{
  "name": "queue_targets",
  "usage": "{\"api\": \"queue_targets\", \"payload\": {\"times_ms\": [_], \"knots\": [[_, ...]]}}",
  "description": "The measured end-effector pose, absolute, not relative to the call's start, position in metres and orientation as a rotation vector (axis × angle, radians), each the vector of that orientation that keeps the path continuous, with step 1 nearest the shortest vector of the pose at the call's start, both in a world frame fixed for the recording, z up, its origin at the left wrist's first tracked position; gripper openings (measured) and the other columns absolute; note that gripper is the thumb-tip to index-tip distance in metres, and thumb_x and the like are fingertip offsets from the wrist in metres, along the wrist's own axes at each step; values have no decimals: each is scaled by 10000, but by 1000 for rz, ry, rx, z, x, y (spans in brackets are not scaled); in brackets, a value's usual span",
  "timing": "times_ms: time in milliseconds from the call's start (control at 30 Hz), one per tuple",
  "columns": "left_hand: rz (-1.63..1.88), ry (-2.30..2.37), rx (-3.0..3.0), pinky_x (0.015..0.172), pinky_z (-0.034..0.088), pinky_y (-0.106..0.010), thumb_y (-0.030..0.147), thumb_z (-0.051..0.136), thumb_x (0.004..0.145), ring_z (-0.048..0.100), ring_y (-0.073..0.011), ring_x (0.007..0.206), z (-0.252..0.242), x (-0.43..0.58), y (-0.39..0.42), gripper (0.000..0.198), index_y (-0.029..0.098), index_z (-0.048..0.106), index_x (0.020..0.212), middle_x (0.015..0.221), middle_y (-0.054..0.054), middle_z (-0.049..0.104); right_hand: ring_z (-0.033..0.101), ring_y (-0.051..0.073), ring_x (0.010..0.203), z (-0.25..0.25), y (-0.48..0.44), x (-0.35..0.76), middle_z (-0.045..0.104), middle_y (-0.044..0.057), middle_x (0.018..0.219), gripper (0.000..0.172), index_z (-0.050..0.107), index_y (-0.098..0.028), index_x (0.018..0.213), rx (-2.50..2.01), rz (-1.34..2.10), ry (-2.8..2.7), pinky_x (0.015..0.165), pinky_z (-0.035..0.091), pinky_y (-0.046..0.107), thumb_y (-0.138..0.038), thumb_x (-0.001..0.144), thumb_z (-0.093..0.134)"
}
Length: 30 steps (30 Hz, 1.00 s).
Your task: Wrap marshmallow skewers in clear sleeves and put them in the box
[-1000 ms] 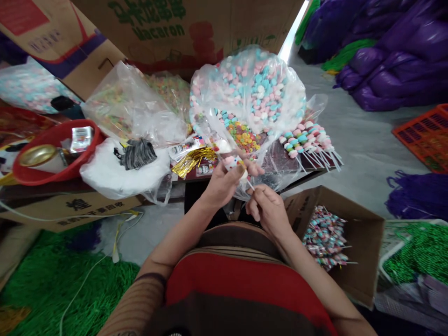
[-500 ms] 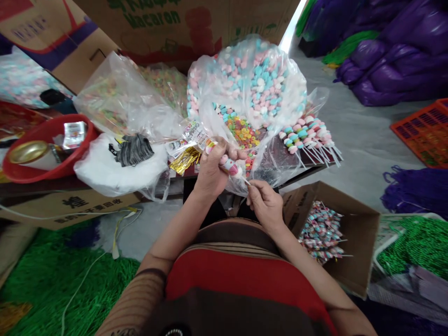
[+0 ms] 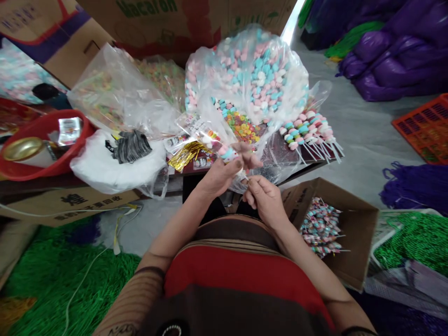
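Observation:
A candy skewer (image 3: 227, 153) with pink, blue and white pieces lies in a clear printed wrapper in front of my body. My left hand (image 3: 224, 173) is closed around its lower part, thumb on top, the other fingers behind it. At the lower end, my right hand (image 3: 263, 198) pinches the stick and the wrapper's bottom edge between thumb and fingertips. Printed wrappers (image 3: 176, 143) and gold twist ties (image 3: 188, 155) lie on the table left of my hands. Past them are ring-shaped gummies (image 3: 242, 127) in an open plastic bag.
A large bag of pastel candies (image 3: 261, 70) stands behind. Several bare candy skewers (image 3: 310, 130) lie at the table's right end. A cardboard box (image 3: 357, 247) of wrapped skewers sits low on the right. On the left are a red basin (image 3: 79, 140) and a white bundle (image 3: 119, 175) carrying dark ties.
My left hand has slid down the wrapped skewer toward its stick end, its fingers opening out more. My right hand stays pinched at the lower end. The view has shifted slightly.

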<state>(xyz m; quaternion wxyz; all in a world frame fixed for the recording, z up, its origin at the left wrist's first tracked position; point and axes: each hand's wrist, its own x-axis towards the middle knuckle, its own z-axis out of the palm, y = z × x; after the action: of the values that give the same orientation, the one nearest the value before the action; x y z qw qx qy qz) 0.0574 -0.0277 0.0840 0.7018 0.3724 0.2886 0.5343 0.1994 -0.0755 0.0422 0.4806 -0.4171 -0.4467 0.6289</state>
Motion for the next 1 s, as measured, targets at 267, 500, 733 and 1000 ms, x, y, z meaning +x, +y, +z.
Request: {"api": "queue_targets", "payload": {"times_ms": [267, 500, 733, 1000], "knots": [[1633, 837, 658, 890, 589, -345, 561, 641, 924, 749, -209, 992, 106, 27, -8, 390, 294, 668, 1207, 809, -6, 719, 456, 98, 460, 34, -74, 211, 565, -65, 558, 339, 675, -216, 976, -1117, 1405, -1290, 484, 370, 238, -543, 961, 590], [1614, 849, 570, 730, 577, -286, 486, 574, 977, 703, -144, 693, 104, 41, -10, 281, 248, 695, 1067, 650, 31, 617, 686, 203, 748, 26, -73, 209, 752, 74, 834, 247, 709, -244, 948, -1267, 620, -1651, 732, 532, 325, -434, 987, 556], [1557, 822, 632, 663, 561, -271, 499, 566, 970, 693, -156, 646, 101, 42, -13, 296, 248, 695, 1062, 564, 42, 553, 437, 114, 426, 30, -82, 204, 569, -25, 555, 430, 644, -234, 841, -1176, 1258, -1429, 444, 358, 264, -627, 973, 529], [1469, 797, 700, 759, 617, -339, 454, 683, 890, 775, -231, 865, 107, 36, -16, 301, 239, 684, 1102, 700, 0, 691, 419, 74, 384, 42, -80, 204, 520, -106, 470, 359, 671, -215, 1022, -978, 1721, -1254, 503, 451, 225, -561, 952, 606]]}}
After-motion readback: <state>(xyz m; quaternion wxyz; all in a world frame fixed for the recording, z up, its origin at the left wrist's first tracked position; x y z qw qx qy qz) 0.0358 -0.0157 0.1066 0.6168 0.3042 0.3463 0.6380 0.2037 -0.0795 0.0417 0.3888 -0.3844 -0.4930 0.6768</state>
